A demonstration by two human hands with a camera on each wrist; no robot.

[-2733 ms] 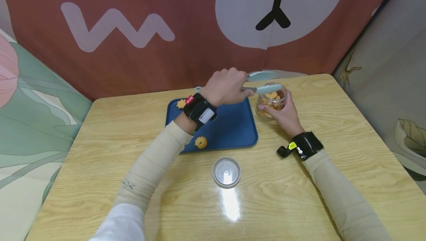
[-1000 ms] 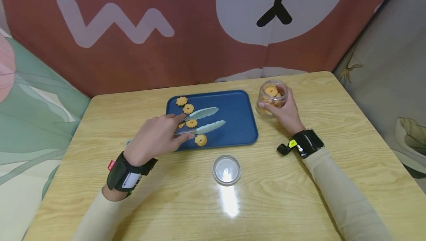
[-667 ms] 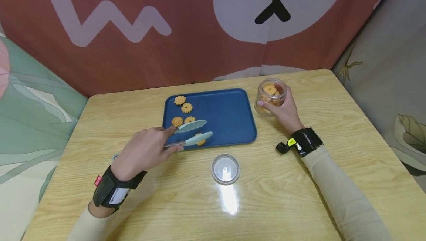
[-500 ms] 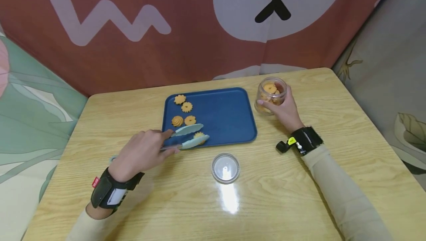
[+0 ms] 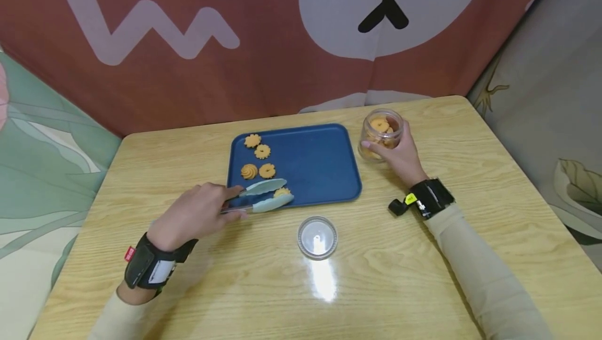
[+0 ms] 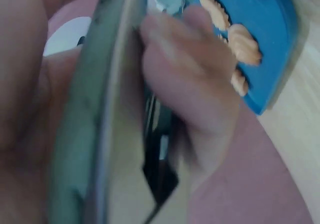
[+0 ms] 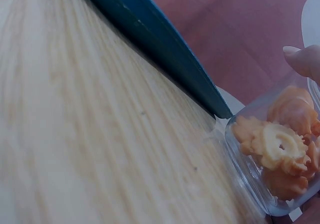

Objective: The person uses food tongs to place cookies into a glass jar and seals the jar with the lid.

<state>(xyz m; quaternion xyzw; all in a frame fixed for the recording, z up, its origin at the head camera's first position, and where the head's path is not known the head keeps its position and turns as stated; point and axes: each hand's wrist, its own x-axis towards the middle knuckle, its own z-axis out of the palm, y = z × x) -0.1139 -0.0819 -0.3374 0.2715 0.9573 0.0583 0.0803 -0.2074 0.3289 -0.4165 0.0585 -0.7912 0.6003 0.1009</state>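
My left hand [image 5: 195, 214] grips a pair of tongs [image 5: 270, 203] with pale blue tips, low over the front left of the blue tray [image 5: 320, 167]. One cookie [image 5: 282, 192] lies between the spread tips; whether they touch it I cannot tell. Several more cookies [image 5: 249, 171] rest along the tray's left side. In the left wrist view the tongs' handle [image 6: 85, 114] runs through the hand, close to the camera. My right hand [image 5: 402, 157] holds a clear jar [image 5: 371, 144] upright beside the tray's right end. Inside it are several cookies [image 7: 280, 146].
A round clear lid [image 5: 317, 237] lies on the wooden table [image 5: 376, 277] in front of the tray. Behind the table's far edge hangs a brown-red cloth [image 5: 263, 84] with a printed animal face.
My left hand has brought the tongs from above the jar back to the tray's left side, then down around the front cookie. The right hand keeps holding the jar in place.
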